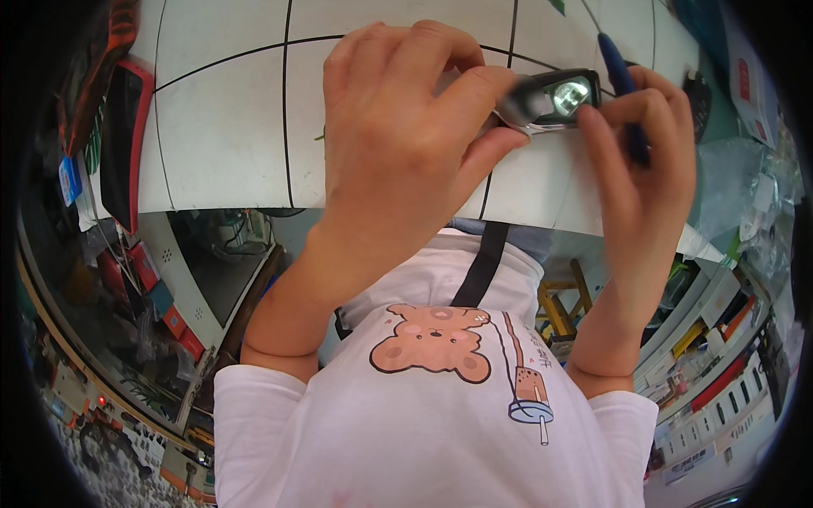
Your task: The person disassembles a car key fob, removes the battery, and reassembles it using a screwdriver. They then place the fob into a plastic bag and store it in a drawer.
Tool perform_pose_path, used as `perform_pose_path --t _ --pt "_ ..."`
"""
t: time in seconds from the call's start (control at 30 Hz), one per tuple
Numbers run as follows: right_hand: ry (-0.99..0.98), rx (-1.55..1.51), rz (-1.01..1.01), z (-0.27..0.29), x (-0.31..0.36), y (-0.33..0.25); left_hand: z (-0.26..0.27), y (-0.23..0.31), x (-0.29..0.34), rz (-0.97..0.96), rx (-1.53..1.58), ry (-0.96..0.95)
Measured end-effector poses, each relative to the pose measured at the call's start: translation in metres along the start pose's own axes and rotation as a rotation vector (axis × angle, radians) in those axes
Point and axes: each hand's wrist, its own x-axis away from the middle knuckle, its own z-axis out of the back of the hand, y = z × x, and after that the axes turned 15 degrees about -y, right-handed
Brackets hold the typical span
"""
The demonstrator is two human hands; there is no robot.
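Between the thumb and index finger of my left hand [394, 127] is the near end of an opened key fob [542, 123], a small dark case with a shiny rim. A round silvery coin cell [571, 96] shows in its far part. My right hand [648, 144] has a slim blue-handled screwdriver [618, 63] tucked between its fingers, the thin shaft pointing up and away. One fingertip of that hand rests at the fob's edge beside the coin cell. The left fingers partly cover the fob, and that end is blurred.
The white tiled worktop [220, 127] has dark joints. A black device with a red edge [127, 144] lies at the left. Clear plastic bags [745, 186] and a white box [754, 93] crowd the right side. A yellow stool [563, 305] stands below the worktop.
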Motion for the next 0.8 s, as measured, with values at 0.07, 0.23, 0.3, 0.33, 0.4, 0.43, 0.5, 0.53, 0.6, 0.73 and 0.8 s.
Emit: perform_pose_path --t 0.07,0.23,0.3,0.33,0.4,0.43,0.5,0.53,0.6,0.73,0.8 --pt "-0.008 -0.008 0.011 0.002 -0.001 0.004 0.001 -0.001 0.001 -0.007 -0.008 -0.010" --pt "-0.084 -0.052 0.010 0.013 -0.007 -0.010 -0.003 -0.013 0.000 -0.111 -0.092 0.001" --pt "-0.090 -0.024 0.041 0.018 -0.005 -0.008 -0.008 -0.036 -0.003 -0.259 -0.211 0.020" --pt "-0.076 -0.028 0.058 0.014 -0.006 -0.002 -0.009 -0.042 0.000 -0.295 -0.259 0.031" --pt "-0.060 -0.044 0.066 0.012 -0.006 0.002 -0.009 -0.042 0.000 -0.297 -0.257 0.038" --pt "-0.064 -0.059 0.067 0.012 -0.007 0.003 -0.008 -0.042 0.000 -0.298 -0.256 0.039" --pt "-0.064 -0.082 0.078 0.010 -0.007 0.006 -0.007 -0.038 -0.001 -0.276 -0.248 0.023" --pt "-0.061 -0.089 0.091 0.009 -0.007 0.009 -0.006 -0.034 -0.002 -0.249 -0.242 0.010" --pt "-0.065 -0.139 0.093 0.007 -0.008 0.013 -0.001 -0.014 -0.004 -0.167 -0.225 -0.031" --pt "-0.117 -0.275 -0.015 0.009 -0.008 0.011 0.000 -0.016 -0.003 -0.186 -0.229 -0.055" --pt "-0.141 -0.299 -0.066 0.010 -0.009 0.008 -0.005 -0.037 0.000 -0.254 -0.243 -0.041"
